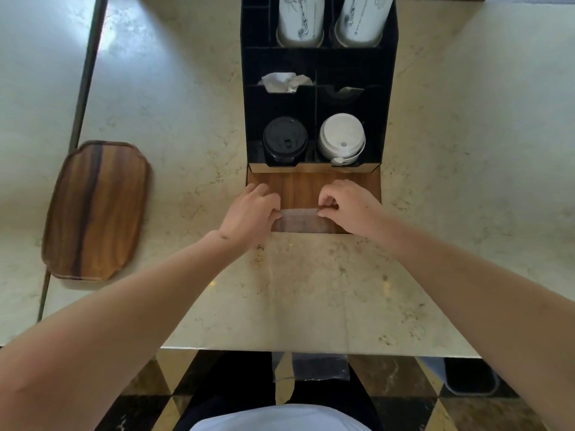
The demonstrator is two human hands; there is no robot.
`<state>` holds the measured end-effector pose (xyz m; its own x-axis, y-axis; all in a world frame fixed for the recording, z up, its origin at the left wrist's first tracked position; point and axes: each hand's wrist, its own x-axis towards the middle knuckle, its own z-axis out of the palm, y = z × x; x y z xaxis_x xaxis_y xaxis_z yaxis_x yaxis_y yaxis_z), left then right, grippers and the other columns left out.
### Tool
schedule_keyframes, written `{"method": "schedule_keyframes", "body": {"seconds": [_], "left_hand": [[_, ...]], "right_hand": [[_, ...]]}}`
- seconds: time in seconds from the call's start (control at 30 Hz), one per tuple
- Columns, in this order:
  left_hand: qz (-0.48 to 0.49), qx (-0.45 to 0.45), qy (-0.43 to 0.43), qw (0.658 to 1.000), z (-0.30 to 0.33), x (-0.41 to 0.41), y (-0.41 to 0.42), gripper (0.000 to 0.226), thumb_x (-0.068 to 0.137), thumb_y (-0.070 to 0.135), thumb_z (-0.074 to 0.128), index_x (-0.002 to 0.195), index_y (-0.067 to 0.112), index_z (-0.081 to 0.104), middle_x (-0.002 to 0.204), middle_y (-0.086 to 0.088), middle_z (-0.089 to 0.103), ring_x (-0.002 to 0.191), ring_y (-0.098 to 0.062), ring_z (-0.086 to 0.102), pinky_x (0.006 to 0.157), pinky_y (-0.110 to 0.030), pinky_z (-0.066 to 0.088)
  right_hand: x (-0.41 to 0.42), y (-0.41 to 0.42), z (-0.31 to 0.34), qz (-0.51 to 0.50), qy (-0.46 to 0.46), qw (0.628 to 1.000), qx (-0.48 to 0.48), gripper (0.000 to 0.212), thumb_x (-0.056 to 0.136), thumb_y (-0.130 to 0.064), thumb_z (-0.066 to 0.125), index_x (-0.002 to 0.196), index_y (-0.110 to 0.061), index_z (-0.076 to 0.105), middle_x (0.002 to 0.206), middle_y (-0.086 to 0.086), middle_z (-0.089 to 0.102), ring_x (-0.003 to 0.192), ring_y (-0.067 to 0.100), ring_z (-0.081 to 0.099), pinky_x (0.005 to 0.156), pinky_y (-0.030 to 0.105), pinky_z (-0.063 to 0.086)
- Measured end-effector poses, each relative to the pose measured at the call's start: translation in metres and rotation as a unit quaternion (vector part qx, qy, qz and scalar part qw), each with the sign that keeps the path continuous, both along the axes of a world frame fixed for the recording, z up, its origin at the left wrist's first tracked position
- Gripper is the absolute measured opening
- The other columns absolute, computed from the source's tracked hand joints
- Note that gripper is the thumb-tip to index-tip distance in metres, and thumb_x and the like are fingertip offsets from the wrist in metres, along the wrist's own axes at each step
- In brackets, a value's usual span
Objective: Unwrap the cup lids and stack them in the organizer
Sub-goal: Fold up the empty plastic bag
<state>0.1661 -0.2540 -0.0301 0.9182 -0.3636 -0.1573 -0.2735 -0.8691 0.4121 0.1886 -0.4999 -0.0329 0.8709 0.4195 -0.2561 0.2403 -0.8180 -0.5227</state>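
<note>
A black organizer [387, 88] stands on the marble counter. Its front compartments hold a stack of black lids [284, 140] on the left and a stack of white lids [341, 139] on the right. In front of it lies a brown wooden panel [298, 189]. My left hand [249, 214] and my right hand [348, 206] both pinch the top edge of a clear plastic wrapper [303, 222], stretched flat between them over the panel. No lids show inside the wrapper.
A wooden tray [96, 209] lies at the left of the counter. Two stacks of white paper cups [300, 20] fill the organizer's back slots, with crumpled white paper [281, 82] in a middle slot. Another clear wrapper [311, 367] lies on the floor below the counter edge.
</note>
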Motion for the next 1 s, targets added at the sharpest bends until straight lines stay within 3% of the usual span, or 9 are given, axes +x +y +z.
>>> {"method": "schedule_keyframes", "body": {"seconds": [0.1,0.17,0.23,0.37,0.43,0.53,0.7,0.87,1.0], "left_hand": [[0.065,-0.026,0.063,0.996,-0.004,0.006,-0.006,0.032,0.094,0.024,0.069,0.123,0.015,0.059,0.101,-0.001,0.065,0.105,-0.023,0.051,0.081,-0.031,0.041],[0.093,-0.046,0.1,0.99,-0.006,0.01,-0.006,0.037,0.093,0.035,0.07,0.124,0.018,0.059,0.098,0.003,0.063,0.104,-0.02,0.049,0.084,-0.031,0.04],[0.096,-0.056,0.119,0.987,-0.006,0.013,-0.004,0.033,0.092,0.04,0.069,0.119,0.021,0.062,0.098,0.004,0.06,0.103,-0.019,0.048,0.086,-0.033,0.043],[0.045,-0.024,0.135,0.99,-0.005,0.015,-0.003,0.003,0.093,0.029,0.069,0.091,0.028,0.067,0.1,0.002,0.056,0.104,-0.022,0.049,0.091,-0.036,0.045],[0.021,-0.015,0.131,0.991,-0.004,0.015,-0.003,0.008,0.095,0.024,0.067,0.087,0.027,0.067,0.099,0.002,0.058,0.102,-0.022,0.051,0.085,-0.033,0.043],[-0.014,-0.016,0.083,0.996,-0.002,0.011,0.0,0.012,0.096,0.017,0.063,0.086,0.021,0.068,0.092,0.004,0.063,0.096,-0.02,0.054,0.076,-0.034,0.048],[-0.12,-0.015,-0.062,0.991,-0.002,0.003,0.008,0.014,0.09,-0.001,0.067,0.082,0.006,0.075,0.082,-0.007,0.067,0.081,-0.027,0.056,0.065,-0.041,0.052],[-0.205,0.015,-0.113,0.972,-0.009,-0.003,0.017,0.026,0.078,-0.009,0.075,0.102,0.003,0.077,0.092,-0.011,0.069,0.085,-0.032,0.061,0.074,-0.043,0.055],[-0.239,0.066,-0.139,0.959,-0.011,-0.01,0.023,0.035,0.081,-0.003,0.073,0.115,0.003,0.071,0.105,-0.012,0.067,0.093,-0.033,0.06,0.078,-0.044,0.053]], "right_hand": [[0.01,-0.001,0.003,0.0,0.068,0.998,-0.011,0.022,0.088,-0.028,0.079,0.106,-0.021,0.069,0.092,-0.008,0.067,0.088,0.013,0.061,0.079,0.036,0.053],[0.014,-0.002,0.004,0.017,0.078,0.996,-0.026,0.017,0.088,-0.028,0.078,0.102,-0.021,0.071,0.092,-0.008,0.065,0.089,0.013,0.061,0.077,0.033,0.051],[0.014,-0.003,0.003,0.032,0.072,0.996,-0.03,0.01,0.089,-0.028,0.077,0.093,-0.022,0.071,0.092,-0.008,0.061,0.089,0.011,0.056,0.076,0.03,0.046],[0.011,-0.006,0.003,0.05,0.057,0.997,-0.027,0.01,0.092,-0.027,0.073,0.088,-0.021,0.065,0.09,-0.01,0.06,0.091,0.009,0.049,0.077,0.029,0.042],[0.008,-0.006,0.005,0.05,0.054,0.997,-0.019,0.008,0.093,-0.025,0.072,0.09,-0.021,0.066,0.087,-0.012,0.062,0.087,0.009,0.052,0.076,0.031,0.046],[0.005,-0.008,0.008,0.04,0.049,0.998,-0.001,0.004,0.094,-0.021,0.071,0.095,-0.017,0.072,0.087,-0.009,0.066,0.083,0.008,0.058,0.078,0.036,0.055],[-0.006,-0.015,0.007,0.086,-0.023,0.996,-0.003,0.005,0.093,-0.012,0.068,0.091,-0.012,0.072,0.086,-0.005,0.063,0.088,0.015,0.057,0.075,0.036,0.053],[-0.022,-0.018,0.0,0.159,-0.159,0.974,-0.027,0.01,0.084,0.005,0.07,0.081,-0.004,0.069,0.083,0.009,0.062,0.078,0.026,0.059,0.06,0.039,0.052],[-0.031,-0.019,-0.006,0.176,-0.189,0.965,-0.043,0.004,0.088,-0.003,0.071,0.087,-0.005,0.074,0.092,0.009,0.066,0.083,0.026,0.061,0.065,0.04,0.053]]}}
